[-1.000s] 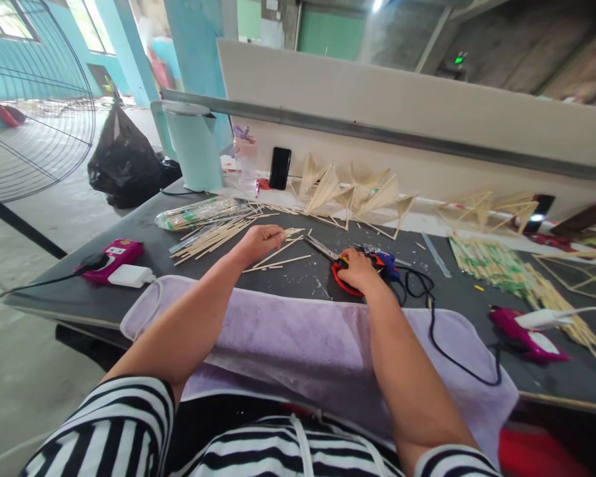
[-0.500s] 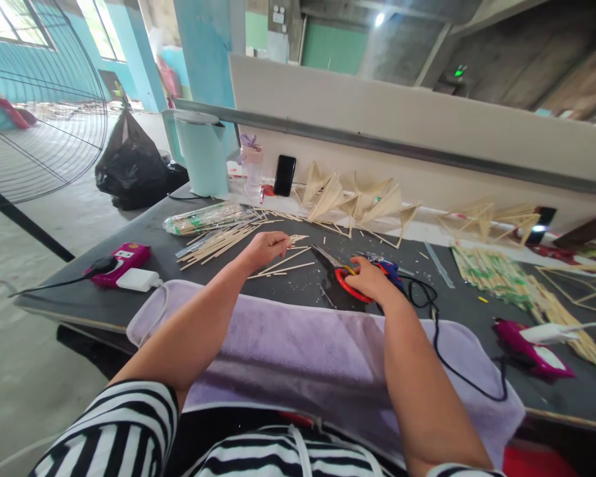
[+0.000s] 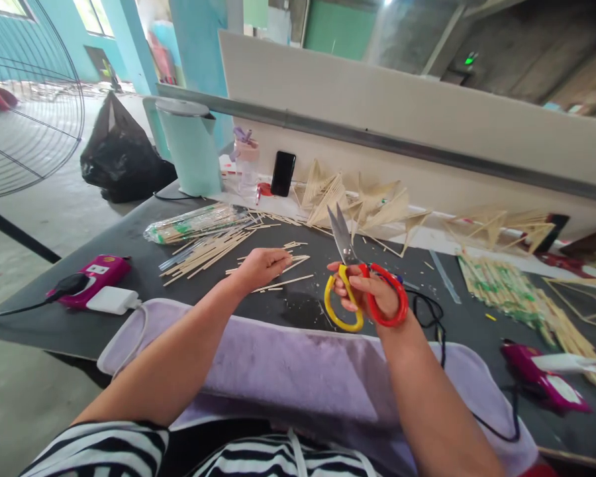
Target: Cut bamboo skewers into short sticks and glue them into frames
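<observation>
My right hand [image 3: 370,293] is closed around a pair of scissors [image 3: 345,245] with one red and one yellow handle loop. The scissors are raised above the table, blades slightly apart and pointing away from me. Left of them, my left hand [image 3: 265,268] is closed low over the table, fingers pressed together; what they hold, if anything, is hidden. Several thin wooden sticks [image 3: 298,281] lie beside and beyond that hand. More loose sticks [image 3: 218,248] are spread to its left, next to a plastic-wrapped bundle of sticks [image 3: 193,222].
Stick-built frames [image 3: 338,199] stand along the back by a phone [image 3: 283,173], a cup [image 3: 248,156] and a light-blue jug [image 3: 191,149]. Purple power blocks [image 3: 99,278] sit at both sides. A lilac cloth [image 3: 288,361] covers the front edge; green-wrapped sticks [image 3: 501,285] lie right.
My right hand has lifted the scissors off the table, and they now point upright. My left hand has stayed closed near the same sticks. The view has shifted slightly.
</observation>
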Motion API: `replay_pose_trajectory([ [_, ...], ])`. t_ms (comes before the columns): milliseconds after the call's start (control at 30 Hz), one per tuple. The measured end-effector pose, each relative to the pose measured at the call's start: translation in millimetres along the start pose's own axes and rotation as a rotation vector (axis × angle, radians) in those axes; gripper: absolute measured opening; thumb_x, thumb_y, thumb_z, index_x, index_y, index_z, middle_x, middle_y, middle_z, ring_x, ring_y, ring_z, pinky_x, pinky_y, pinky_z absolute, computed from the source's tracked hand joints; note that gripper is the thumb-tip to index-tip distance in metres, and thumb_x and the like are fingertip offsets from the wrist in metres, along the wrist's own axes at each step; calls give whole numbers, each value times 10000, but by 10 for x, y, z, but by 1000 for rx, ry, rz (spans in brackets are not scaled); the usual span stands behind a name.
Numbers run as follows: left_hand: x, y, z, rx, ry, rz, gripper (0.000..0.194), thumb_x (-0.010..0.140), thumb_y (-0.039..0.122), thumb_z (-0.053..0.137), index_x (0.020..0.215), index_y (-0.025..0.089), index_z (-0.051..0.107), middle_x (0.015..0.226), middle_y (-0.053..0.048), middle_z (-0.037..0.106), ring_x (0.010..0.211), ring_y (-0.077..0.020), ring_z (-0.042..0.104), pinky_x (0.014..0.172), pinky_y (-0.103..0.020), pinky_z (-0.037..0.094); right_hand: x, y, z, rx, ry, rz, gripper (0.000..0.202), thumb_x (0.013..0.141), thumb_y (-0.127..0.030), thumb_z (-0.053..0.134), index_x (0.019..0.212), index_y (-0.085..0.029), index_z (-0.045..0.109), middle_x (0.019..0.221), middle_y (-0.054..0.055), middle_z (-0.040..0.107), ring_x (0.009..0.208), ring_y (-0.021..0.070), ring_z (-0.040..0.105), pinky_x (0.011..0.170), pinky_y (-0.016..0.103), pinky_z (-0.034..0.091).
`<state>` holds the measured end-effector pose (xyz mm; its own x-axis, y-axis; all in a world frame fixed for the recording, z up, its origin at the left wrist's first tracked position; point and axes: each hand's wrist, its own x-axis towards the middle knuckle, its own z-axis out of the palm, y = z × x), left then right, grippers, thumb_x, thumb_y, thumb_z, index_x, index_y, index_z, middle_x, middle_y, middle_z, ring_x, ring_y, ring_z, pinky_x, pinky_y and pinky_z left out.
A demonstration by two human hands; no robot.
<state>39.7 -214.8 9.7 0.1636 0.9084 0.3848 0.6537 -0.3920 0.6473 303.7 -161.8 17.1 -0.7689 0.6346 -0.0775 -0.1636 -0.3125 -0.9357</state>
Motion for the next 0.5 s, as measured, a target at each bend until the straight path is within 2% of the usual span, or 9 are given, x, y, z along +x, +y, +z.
replay_pose_trajectory([
  [100,-4,5,23,10,-14,15,301,891,306,421,720,133,598,663,11,533,623,-74,450,605,-175,353,3,66,28,18,-102,15,349,825,-279,555,1170,-225,542,723,20,571,603,130,530,414,210,393],
  [167,-8,-6,23,8,-18,21,316,896,310,414,698,131,582,652,11,514,615,-74,432,602,-175,351,-6,84,44,-22,-122,2,328,860,-286,523,1184,-231,519,716,17,582,576,132,539,423,226,414],
  [400,-13,8,4,21,20,25,316,903,322,419,721,132,594,668,-1,531,623,-79,436,602,-178,361,58,172,103,-185,56,-100,347,869,-288,542,1205,-236,475,780,9,579,631,129,580,552,270,480],
  [500,-22,74,33,50,31,50,295,901,310,435,738,138,611,674,-7,561,625,-82,471,615,-182,374,109,281,61,-348,159,-177,372,861,-311,541,1217,-268,443,798,-5,555,658,131,575,594,292,500],
])
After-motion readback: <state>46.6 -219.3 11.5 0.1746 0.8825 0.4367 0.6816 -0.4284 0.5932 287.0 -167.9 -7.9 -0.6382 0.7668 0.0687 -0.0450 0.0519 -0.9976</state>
